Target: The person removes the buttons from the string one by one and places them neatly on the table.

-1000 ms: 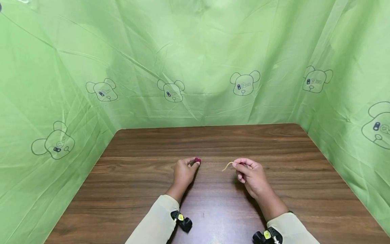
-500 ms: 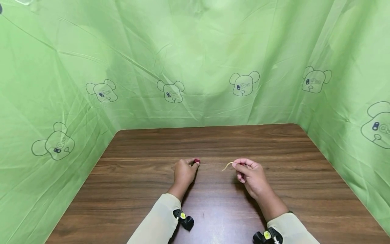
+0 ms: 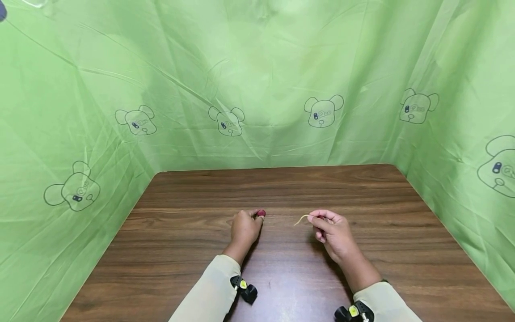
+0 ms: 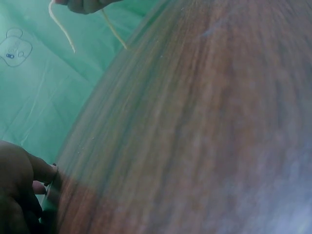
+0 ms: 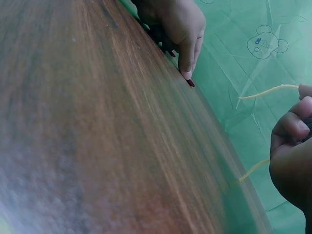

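Left of the table's middle, my left hand pinches a small round dark red piece between thumb and forefinger. The piece is mostly covered in the left wrist view, while its edge shows below the fingertips in the right wrist view. Across from it, my right hand pinches a thin yellow string near one end, which curves out toward the left hand. Another length of string hangs from below the right hand in the right wrist view. A bit of dark red shows among the right fingers, mostly hidden.
Both hands are over a brown wood-grain table with rounded far corners. Green cloth printed with bear heads encloses its back and sides. Black wrist cameras sit on both pale sleeves.
The left hand and forearm have shifted very slightly to the right, keeping the red piece pinched. The right hand and its string stay nearly still.
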